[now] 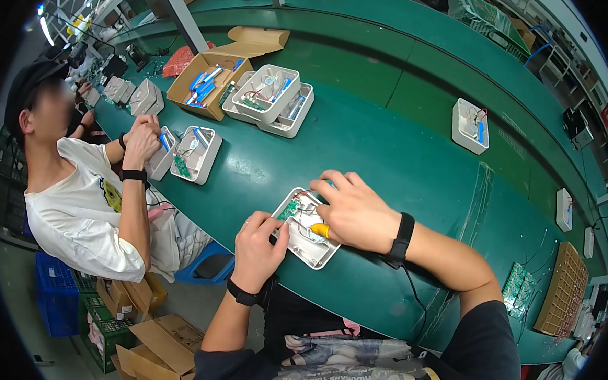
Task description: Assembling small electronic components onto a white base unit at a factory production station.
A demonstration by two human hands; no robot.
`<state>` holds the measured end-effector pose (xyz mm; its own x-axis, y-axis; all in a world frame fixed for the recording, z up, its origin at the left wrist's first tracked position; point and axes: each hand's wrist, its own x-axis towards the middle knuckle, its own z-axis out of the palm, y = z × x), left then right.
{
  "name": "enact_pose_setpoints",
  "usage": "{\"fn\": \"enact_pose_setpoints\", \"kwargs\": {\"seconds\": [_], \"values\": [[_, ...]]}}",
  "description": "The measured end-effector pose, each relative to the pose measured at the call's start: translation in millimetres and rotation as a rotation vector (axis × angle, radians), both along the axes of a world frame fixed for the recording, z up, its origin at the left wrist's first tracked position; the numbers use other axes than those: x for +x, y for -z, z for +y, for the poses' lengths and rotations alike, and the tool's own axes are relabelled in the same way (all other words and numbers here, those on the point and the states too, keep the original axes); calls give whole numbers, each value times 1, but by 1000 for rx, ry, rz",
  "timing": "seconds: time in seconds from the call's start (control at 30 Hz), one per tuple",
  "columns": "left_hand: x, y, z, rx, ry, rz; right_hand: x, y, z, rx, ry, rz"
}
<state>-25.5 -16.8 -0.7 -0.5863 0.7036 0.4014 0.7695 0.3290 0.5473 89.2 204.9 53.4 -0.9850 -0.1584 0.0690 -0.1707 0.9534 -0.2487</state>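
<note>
On the green bench in front of me lies an open white plastic case (pixel 305 251) with a green circuit board (pixel 289 210) and thin wires inside. My left hand (pixel 258 246) grips its left edge, thumb over the rim. Curled over the case's upper right part is my right hand (pixel 358 213), closed, and a yellow finger cot (pixel 320 230) points down into the case. A bit of blue (pixel 331 184) shows by its fingers. What those fingers hold is hidden beneath the hand.
At left a co-worker's hands (pixel 143 140) work over another white case (pixel 161 156). Beyond stand stacked cases (pixel 272 85) and a cardboard box (pixel 178 90) of blue batteries. One case (pixel 471 126) sits far right; circuit boards (pixel 517 291) and a brown grid tray (pixel 561 289) lie at right.
</note>
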Motion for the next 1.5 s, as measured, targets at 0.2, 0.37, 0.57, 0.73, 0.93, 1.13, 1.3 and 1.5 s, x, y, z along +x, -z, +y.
{"fn": "enact_pose_setpoints", "kwargs": {"seconds": [0.2,0.37,0.57,0.73,0.93,1.13,1.3,1.5], "values": [[2,-1,1,9,-11,2,9,7,-18,-45,77,28],[1,-1,1,7,-11,8,13,10,-20,-181,75,-41],[1,1,-1,11,-12,-4,10,-16,-7,-41,88,-241],[2,0,0,5,-29,-18,8,-1,-11,-89,86,-234],[3,2,0,23,-28,1,9,2,-10,-132,94,-154],[6,4,-7,-23,-14,-42,-10,11,31,-134,150,28],[12,-1,-19,-138,70,-92,-12,18,45,-147,91,-45],[12,3,-25,-200,134,-228,-16,22,34,-173,149,-138]]}}
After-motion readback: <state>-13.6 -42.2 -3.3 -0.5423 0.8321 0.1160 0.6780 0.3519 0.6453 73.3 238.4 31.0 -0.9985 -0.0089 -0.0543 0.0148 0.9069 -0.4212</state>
